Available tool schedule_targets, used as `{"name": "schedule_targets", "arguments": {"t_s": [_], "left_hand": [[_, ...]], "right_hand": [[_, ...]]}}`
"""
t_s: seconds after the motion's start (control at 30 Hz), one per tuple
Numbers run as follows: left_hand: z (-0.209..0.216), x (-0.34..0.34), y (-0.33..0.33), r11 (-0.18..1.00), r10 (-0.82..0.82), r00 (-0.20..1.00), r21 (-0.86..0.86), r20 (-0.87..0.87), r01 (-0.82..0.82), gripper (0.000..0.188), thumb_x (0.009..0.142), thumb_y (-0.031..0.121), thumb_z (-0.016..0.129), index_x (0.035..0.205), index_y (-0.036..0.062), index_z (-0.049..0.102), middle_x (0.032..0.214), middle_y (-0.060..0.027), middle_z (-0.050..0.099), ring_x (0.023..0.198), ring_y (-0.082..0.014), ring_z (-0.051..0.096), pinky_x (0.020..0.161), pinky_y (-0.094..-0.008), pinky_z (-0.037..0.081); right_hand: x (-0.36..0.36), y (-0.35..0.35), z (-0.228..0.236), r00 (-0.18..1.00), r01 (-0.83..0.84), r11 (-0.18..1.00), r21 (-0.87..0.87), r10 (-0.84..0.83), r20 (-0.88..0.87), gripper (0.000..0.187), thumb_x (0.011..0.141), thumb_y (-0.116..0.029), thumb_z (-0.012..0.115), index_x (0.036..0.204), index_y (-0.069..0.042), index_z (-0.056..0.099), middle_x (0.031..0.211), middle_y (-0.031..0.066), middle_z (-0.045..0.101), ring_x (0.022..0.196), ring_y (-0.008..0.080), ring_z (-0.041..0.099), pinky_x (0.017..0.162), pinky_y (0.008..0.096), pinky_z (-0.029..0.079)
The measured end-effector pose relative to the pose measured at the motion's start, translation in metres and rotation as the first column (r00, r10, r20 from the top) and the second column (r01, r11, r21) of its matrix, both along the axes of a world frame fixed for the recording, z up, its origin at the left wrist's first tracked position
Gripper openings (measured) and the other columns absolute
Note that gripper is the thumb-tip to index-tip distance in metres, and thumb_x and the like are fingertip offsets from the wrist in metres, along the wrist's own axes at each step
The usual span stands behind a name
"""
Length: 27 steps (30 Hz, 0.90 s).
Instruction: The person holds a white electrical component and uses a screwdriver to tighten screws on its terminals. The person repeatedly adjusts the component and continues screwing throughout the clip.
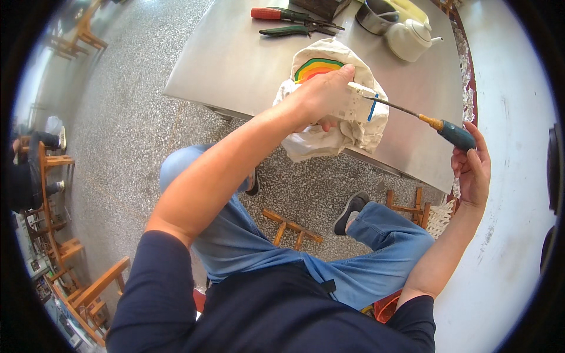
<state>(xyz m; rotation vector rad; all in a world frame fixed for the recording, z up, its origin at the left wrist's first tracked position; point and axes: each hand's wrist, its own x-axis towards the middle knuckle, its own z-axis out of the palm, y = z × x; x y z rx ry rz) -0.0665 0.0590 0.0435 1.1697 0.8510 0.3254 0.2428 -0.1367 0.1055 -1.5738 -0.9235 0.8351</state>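
Observation:
My right hand [474, 165] holds a tool [457, 135] by the end of its dark teal handle, between thumb and fingers. A yellow-brown collar joins the handle to a long, thin, dark shaft that points left. The shaft's tip reaches a white block-like piece [358, 105] with a blue strip along its right edge. Closed round that piece, my left hand [325, 93] keeps it over the table's near edge. Beneath lies a crumpled off-white cloth [312, 144] with a rainbow-coloured arc on it, partly covered by my left hand and forearm.
On the metal table [226, 70] lie red-handled pliers [276, 13] and green-handled pliers [288, 30]. A cream teapot [409, 40] and a metal pot [375, 16] stand at the back right. A white wall [506, 235] runs along the right; wooden stools [70, 247] stand left.

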Motion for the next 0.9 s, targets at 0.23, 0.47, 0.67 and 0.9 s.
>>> {"name": "schedule_targets", "arguments": {"t_s": [0.23,0.47,0.67,0.9], "left_hand": [[-0.006,-0.001,0.003,1.000,0.013,0.999,-0.008,0.030,-0.013,0.064,0.109,0.056,0.034,0.137,0.0017,0.054,0.080,-0.0078,0.065,0.051,-0.0117,0.053,0.045,-0.0273,0.047],[-0.005,-0.001,0.003,1.000,0.024,0.999,0.020,0.024,-0.024,0.064,0.109,0.056,0.034,0.136,0.0013,0.056,0.079,-0.0076,0.065,0.052,-0.0110,0.052,0.045,-0.0266,0.046],[-0.010,-0.001,0.004,0.999,0.020,0.999,0.033,0.045,-0.022,0.065,0.109,0.057,0.036,0.135,0.0008,0.056,0.077,-0.0073,0.064,0.051,-0.0112,0.052,0.045,-0.0270,0.046],[-0.010,-0.001,0.004,1.000,0.002,0.999,0.030,0.049,-0.004,0.065,0.109,0.057,0.036,0.135,0.0012,0.055,0.077,-0.0070,0.064,0.049,-0.0110,0.051,0.044,-0.0270,0.045]], "right_hand": [[0.009,-0.004,-0.005,1.000,-0.016,1.000,0.002,0.016,0.003,0.051,0.092,-0.014,0.072,0.138,0.002,0.057,0.083,0.0088,0.068,0.069,0.0127,0.066,0.051,0.0203,0.046],[0.020,-0.009,-0.004,0.999,-0.037,0.998,-0.042,0.036,-0.019,0.052,0.092,-0.022,0.077,0.133,0.004,0.060,0.076,0.0070,0.066,0.059,0.0114,0.063,0.041,0.0173,0.042],[0.019,-0.008,-0.004,0.998,-0.029,0.999,-0.041,0.027,-0.050,0.052,0.093,-0.027,0.077,0.132,0.004,0.060,0.074,0.0056,0.065,0.057,0.0100,0.062,0.040,0.0168,0.041],[0.007,-0.001,-0.007,0.998,-0.022,1.000,-0.003,0.022,-0.058,0.048,0.097,-0.027,0.074,0.132,0.002,0.060,0.074,0.0038,0.064,0.055,0.0078,0.058,0.040,0.0163,0.037]]}}
